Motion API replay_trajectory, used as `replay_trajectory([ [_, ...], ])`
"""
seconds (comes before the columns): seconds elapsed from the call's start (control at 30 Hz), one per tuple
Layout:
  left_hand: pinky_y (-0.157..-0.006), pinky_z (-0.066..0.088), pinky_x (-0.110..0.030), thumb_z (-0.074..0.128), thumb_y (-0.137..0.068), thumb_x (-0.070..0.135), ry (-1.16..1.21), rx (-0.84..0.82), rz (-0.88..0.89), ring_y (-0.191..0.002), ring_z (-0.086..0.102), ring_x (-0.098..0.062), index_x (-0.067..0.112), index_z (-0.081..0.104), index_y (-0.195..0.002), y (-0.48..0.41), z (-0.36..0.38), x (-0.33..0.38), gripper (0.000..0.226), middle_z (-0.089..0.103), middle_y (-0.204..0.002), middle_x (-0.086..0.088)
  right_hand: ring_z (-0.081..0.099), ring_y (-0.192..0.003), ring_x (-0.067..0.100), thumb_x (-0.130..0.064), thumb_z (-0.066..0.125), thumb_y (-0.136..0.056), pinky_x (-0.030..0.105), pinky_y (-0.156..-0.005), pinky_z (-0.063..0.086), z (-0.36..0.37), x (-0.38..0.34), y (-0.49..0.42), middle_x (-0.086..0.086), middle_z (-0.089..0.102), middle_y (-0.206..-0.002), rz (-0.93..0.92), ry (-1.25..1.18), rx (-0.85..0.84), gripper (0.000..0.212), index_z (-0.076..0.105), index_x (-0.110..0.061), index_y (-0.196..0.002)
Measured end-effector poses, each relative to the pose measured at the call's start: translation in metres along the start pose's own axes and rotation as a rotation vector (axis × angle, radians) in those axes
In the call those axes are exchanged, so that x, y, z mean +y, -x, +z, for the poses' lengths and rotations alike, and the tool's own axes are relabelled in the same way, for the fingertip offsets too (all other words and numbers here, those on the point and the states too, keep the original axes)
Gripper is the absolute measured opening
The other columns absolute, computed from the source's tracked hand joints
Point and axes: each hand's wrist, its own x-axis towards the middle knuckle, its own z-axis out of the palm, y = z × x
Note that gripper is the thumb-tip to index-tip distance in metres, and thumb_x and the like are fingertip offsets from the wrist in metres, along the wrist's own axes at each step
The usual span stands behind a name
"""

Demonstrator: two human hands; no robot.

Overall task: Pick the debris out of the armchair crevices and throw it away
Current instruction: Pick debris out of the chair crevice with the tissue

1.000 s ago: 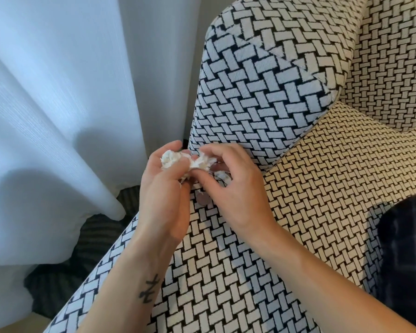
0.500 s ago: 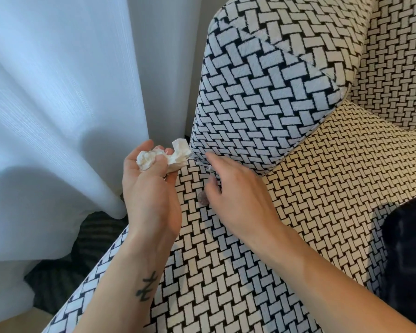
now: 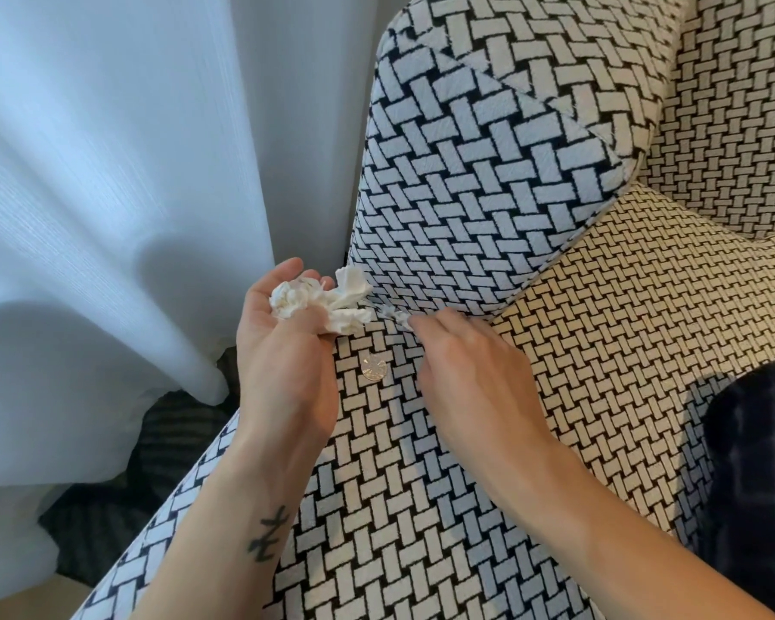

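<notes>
My left hand [image 3: 283, 351] lies palm up over the front left corner of the armchair seat [image 3: 600, 351] and holds crumpled white tissue [image 3: 318, 302]. My right hand [image 3: 470, 364] reaches to the crevice under the armrest [image 3: 475, 190], its fingertips pinching a small white scrap [image 3: 397, 316] at the seam. A silver coin [image 3: 373, 367] lies flat on the seat between both hands. The chair fabric is black and white woven pattern.
A white curtain [image 3: 108, 194] hangs close on the left, down to a dark striped floor [image 3: 108, 507]. A dark plaid cloth [image 3: 757, 476] lies on the seat at the right edge. The chair back [image 3: 734, 105] rises at the upper right.
The hands have parted: the left moved left and turned palm up with the tissue, uncovering the coin. The right hand went to the crevice and took hold of a small scrap.
</notes>
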Motion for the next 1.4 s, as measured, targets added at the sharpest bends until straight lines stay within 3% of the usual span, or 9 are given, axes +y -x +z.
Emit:
replay_trajectory([
  [0.23,-0.103,0.055,-0.044,0.033,-0.089,-0.028,-0.015,-0.031,-0.033,-0.107,0.065,-0.026,0.011,0.059,-0.118,0.001,0.0,-0.001,0.055,0.062,-0.111,-0.011,0.062,-0.087,0.01,-0.008,0.064,-0.096,0.022,-0.078,0.055,0.013,0.009,-0.005,-0.004,0.07,-0.103,0.068,-0.115,0.054,0.03,0.067,-0.015,-0.125],
  [0.43,-0.105,0.053,-0.05,0.038,-0.092,-0.024,0.003,-0.036,-0.036,-0.105,0.066,-0.025,0.009,0.059,-0.122,0.0,0.0,0.0,0.05,0.064,-0.106,-0.009,0.054,-0.076,-0.003,-0.015,0.057,-0.101,0.013,-0.068,0.047,0.014,0.013,0.001,-0.012,0.065,-0.119,0.1,-0.446,0.108,0.029,0.066,-0.022,-0.128],
  [0.67,-0.104,0.053,-0.052,0.04,-0.093,-0.021,0.024,-0.037,-0.039,-0.107,0.066,-0.027,0.01,0.06,-0.12,0.0,-0.001,0.0,0.046,0.064,-0.109,-0.012,0.055,-0.09,0.009,-0.023,0.052,-0.102,0.021,-0.075,0.041,0.007,0.006,-0.007,-0.008,0.054,-0.119,0.005,-0.198,-0.041,0.059,0.033,-0.028,-0.157],
  [0.8,-0.105,0.053,-0.051,0.04,-0.093,-0.021,0.014,-0.033,-0.033,-0.108,0.066,-0.026,0.01,0.061,-0.117,-0.001,-0.001,0.0,0.045,0.064,-0.109,-0.011,0.064,-0.09,0.016,-0.018,0.05,-0.103,0.029,-0.075,0.054,0.01,0.001,-0.016,-0.004,0.057,-0.114,-0.011,-0.135,-0.034,0.036,0.056,-0.018,-0.139],
  [0.9,-0.103,0.055,-0.048,0.04,-0.093,-0.02,0.006,-0.035,-0.039,-0.107,0.067,-0.026,0.011,0.061,-0.117,0.0,-0.002,0.0,0.045,0.065,-0.111,-0.011,0.062,-0.094,0.01,-0.019,0.051,-0.105,0.019,-0.08,0.051,0.01,0.004,-0.014,-0.006,0.062,-0.114,0.002,-0.209,0.006,0.024,0.066,-0.016,-0.124],
  [1.1,-0.104,0.054,-0.048,0.041,-0.094,-0.021,-0.023,-0.004,-0.042,-0.111,0.067,-0.025,0.012,0.063,-0.118,0.0,-0.001,0.0,0.047,0.065,-0.113,-0.009,0.057,-0.093,-0.005,-0.024,0.056,-0.103,0.006,-0.078,0.044,0.009,0.01,-0.001,-0.016,0.062,-0.112,0.138,-0.501,0.094,0.019,0.069,-0.022,-0.116],
  [1.23,-0.102,0.055,-0.049,0.042,-0.094,-0.02,-0.04,-0.01,-0.048,-0.121,0.065,-0.028,0.013,0.065,-0.117,0.001,-0.001,0.001,0.046,0.065,-0.117,-0.01,0.057,-0.068,-0.003,-0.022,0.059,-0.101,0.009,-0.056,0.042,0.006,0.009,0.001,-0.013,0.067,-0.1,0.192,-0.74,0.196,0.016,0.072,-0.023,-0.111],
  [1.4,-0.088,0.062,-0.038,0.042,-0.097,-0.016,-0.078,-0.074,-0.057,-0.1,0.071,-0.021,0.016,0.067,-0.116,0.004,0.0,0.003,0.045,0.066,-0.117,-0.01,0.061,-0.065,-0.002,-0.019,0.063,-0.1,0.009,-0.056,0.043,-0.009,-0.003,-0.004,-0.022,0.065,-0.076,0.115,-1.015,0.221,0.014,0.075,-0.023,-0.106],
])
